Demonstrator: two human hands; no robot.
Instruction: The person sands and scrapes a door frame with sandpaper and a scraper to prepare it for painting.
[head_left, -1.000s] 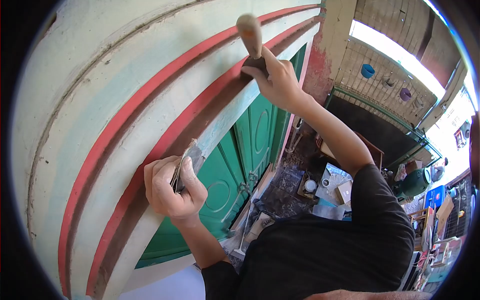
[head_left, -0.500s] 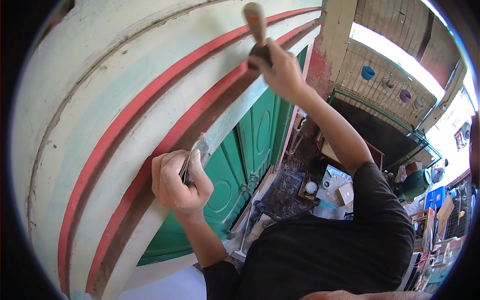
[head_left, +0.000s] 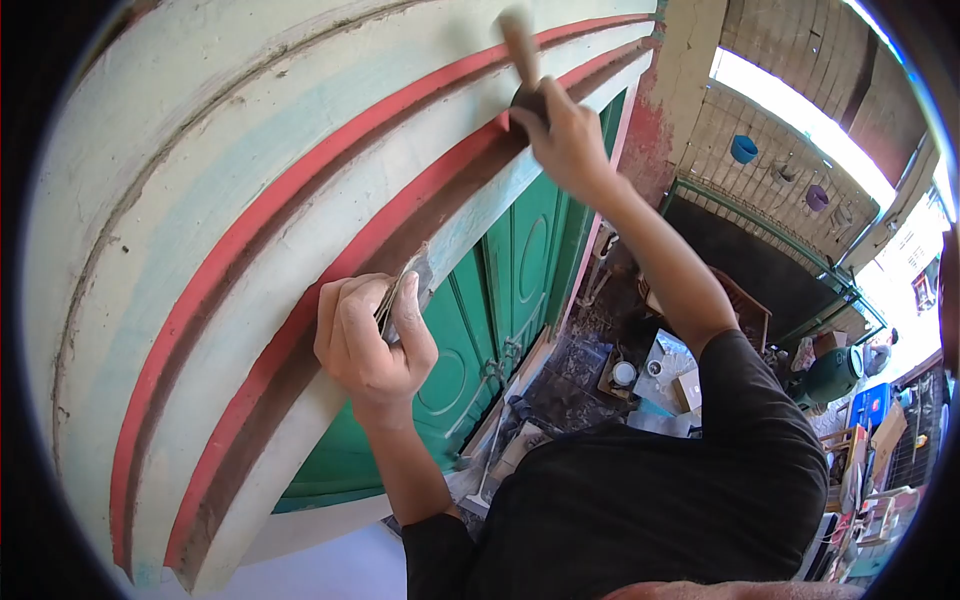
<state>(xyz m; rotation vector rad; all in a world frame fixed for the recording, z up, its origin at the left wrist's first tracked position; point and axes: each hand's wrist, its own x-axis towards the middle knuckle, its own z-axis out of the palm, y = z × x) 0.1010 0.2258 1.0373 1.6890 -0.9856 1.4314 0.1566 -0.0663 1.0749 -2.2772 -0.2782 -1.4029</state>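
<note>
My left hand [head_left: 375,335] is closed around a thin, layered grey piece that looks like folded sandpaper [head_left: 421,270], its torn edge sticking up past my thumb. That hand lies against the lower red and brown band of the curved moulding [head_left: 350,262]. Farther up, my right hand [head_left: 572,140] grips a wooden-handled tool [head_left: 521,52] by its dark head, the handle pointing up and away. The head is at the lower red band; blur and my fingers hide its exact kind and whether it touches.
Below the moulding are green panelled doors [head_left: 455,345]. On the dirty floor stand a white-lidded can [head_left: 623,374] and a small box [head_left: 688,390]. A green drum [head_left: 832,371] and clutter sit at the right. Blue [head_left: 743,149] and purple pots [head_left: 817,197] hang on a mesh wall.
The view has shifted slightly, and both hands appear a little farther right. The wooden-handled tool is more blurred and its handle tilts slightly differently. Both hands keep their holds.
</note>
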